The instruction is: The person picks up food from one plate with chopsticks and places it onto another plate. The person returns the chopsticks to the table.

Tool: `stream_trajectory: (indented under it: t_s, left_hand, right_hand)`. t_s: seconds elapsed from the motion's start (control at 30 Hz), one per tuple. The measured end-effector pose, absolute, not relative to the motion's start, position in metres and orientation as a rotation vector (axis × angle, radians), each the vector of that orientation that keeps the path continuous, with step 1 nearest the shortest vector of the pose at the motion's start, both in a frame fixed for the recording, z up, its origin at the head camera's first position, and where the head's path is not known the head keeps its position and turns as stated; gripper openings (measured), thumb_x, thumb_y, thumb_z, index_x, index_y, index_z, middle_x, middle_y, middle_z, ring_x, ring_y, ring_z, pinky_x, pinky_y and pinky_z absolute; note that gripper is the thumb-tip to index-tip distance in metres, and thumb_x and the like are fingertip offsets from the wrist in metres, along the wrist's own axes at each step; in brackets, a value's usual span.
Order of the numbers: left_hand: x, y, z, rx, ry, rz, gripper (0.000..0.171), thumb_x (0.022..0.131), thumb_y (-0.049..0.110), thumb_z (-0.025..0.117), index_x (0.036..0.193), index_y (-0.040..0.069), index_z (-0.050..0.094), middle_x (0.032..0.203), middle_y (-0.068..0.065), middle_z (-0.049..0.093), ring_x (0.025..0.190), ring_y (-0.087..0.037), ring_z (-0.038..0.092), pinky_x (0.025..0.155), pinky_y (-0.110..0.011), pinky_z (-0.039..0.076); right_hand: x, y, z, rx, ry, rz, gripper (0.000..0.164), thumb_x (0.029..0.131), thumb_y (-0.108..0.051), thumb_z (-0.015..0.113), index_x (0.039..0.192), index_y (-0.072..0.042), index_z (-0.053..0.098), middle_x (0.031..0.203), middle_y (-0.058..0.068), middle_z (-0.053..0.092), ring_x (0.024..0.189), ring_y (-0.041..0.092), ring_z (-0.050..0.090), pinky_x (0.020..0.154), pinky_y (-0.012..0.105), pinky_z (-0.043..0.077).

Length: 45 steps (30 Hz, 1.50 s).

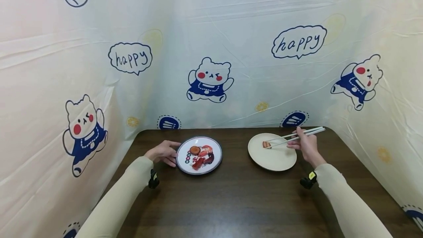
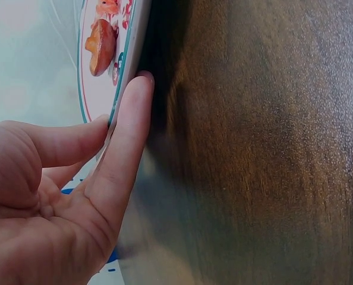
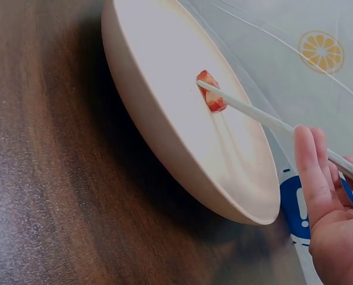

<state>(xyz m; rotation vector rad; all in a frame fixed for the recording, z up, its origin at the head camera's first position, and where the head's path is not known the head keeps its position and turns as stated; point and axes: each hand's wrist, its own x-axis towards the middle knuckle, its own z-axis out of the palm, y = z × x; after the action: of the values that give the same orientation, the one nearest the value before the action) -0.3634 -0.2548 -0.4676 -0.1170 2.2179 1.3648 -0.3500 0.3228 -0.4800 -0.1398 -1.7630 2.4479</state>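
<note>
My left hand point(image 1: 163, 152) pinches the left edge of a white blue-rimmed plate point(image 1: 215, 159), thumb at the rim and a finger against its outer side point(image 2: 131, 113). Several food pieces lie on that plate, among them a round brown piece point(image 1: 195, 150), a shrimp-like piece point(image 1: 207, 149) and a dark red piece point(image 1: 198, 163). With my right hand point(image 1: 308, 147) I hold a pair of pale chopsticks point(image 1: 312, 132) over a cream plate point(image 1: 279, 160). Their tips are at a small red-and-white food piece point(image 3: 212, 92) on it. Whether they grip it, I cannot tell.
Both plates stand towards the far edge of a dark wooden table point(image 1: 231, 201), with a gap between them. A cloth printed with cartoon bears point(image 1: 210, 80) hangs behind the table and along both sides. A small dark device is strapped to each wrist.
</note>
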Motion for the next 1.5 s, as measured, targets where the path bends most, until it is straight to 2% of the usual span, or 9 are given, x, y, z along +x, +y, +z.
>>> stream_trajectory:
  t_s: [0.5, 0.7, 1.27, 1.5]
  left_hand:
    - [-0.3637, -0.2546, -0.4689, -0.098, 2.221, 1.372, 0.063, 0.090, -0.002, 0.054, 0.148, 0.007, 0.030, 0.097, -0.024, 0.058, 0.071, -0.030, 0.066, 0.068, -0.044, 0.059]
    - [-0.3633, -0.2548, -0.4677, -0.095, 2.228, 1.358, 0.062, 0.091, -0.001, 0.054, 0.148, 0.007, 0.030, 0.096, -0.024, 0.058, 0.071, -0.030, 0.066, 0.068, -0.043, 0.059]
    - [-0.3636, -0.2554, -0.4692, -0.113, 2.225, 1.369, 0.062, 0.090, -0.001, 0.055, 0.147, 0.008, 0.033, 0.095, -0.024, 0.059, 0.070, -0.030, 0.066, 0.068, -0.043, 0.059]
    - [-0.3635, -0.2554, -0.4692, -0.110, 2.236, 1.351, 0.062, 0.091, 0.000, 0.055, 0.148, 0.007, 0.032, 0.094, -0.024, 0.058, 0.070, -0.030, 0.066, 0.068, -0.043, 0.059]
  right_hand:
    - [-0.3549, 0.3235, -0.4778, -0.124, -1.870, 2.384, 0.056, 0.097, -0.035, 0.049, 0.120, 0.015, 0.038, 0.074, 0.010, 0.066, 0.064, 0.028, 0.069, 0.064, 0.048, 0.057]
    - [-0.3562, 0.3252, -0.4786, -0.128, -1.865, 2.392, 0.050, 0.099, -0.031, 0.048, 0.118, 0.014, 0.039, 0.074, 0.010, 0.066, 0.063, 0.028, 0.069, 0.063, 0.046, 0.057]
    - [-0.3550, 0.3236, -0.4823, -0.117, -1.791, 2.401, 0.048, 0.099, -0.027, 0.046, 0.112, 0.019, 0.040, 0.069, 0.013, 0.067, 0.064, 0.033, 0.069, 0.063, 0.044, 0.057]
    - [-0.3564, 0.3254, -0.4836, -0.141, -1.788, 2.413, 0.045, 0.100, -0.027, 0.045, 0.110, 0.016, 0.043, 0.069, 0.014, 0.066, 0.063, 0.031, 0.069, 0.063, 0.044, 0.058]
